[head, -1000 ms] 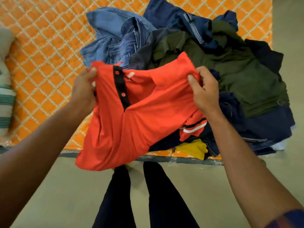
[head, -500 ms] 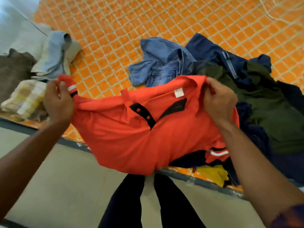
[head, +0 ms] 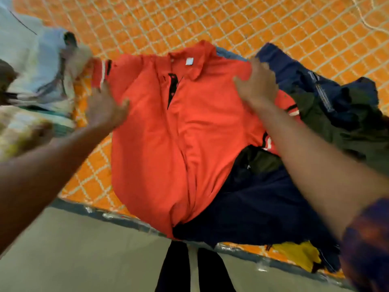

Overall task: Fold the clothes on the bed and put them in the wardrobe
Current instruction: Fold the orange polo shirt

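Head view shows the shirt (head: 185, 133), no longer held up, now lying front-up on the bed (head: 231, 24) against the pile (head: 347, 123), hem over the edge, your left hand (head: 105, 108) and right hand (head: 256, 85) pressing flat on its shoulders, so folding can start.

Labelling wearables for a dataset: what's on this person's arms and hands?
The left hand and right hand are gloveless; blur hides any small jewellery. The left forearm shows no sleeve. The right arm ends in a dark blue sleeve with blurry reddish patches.
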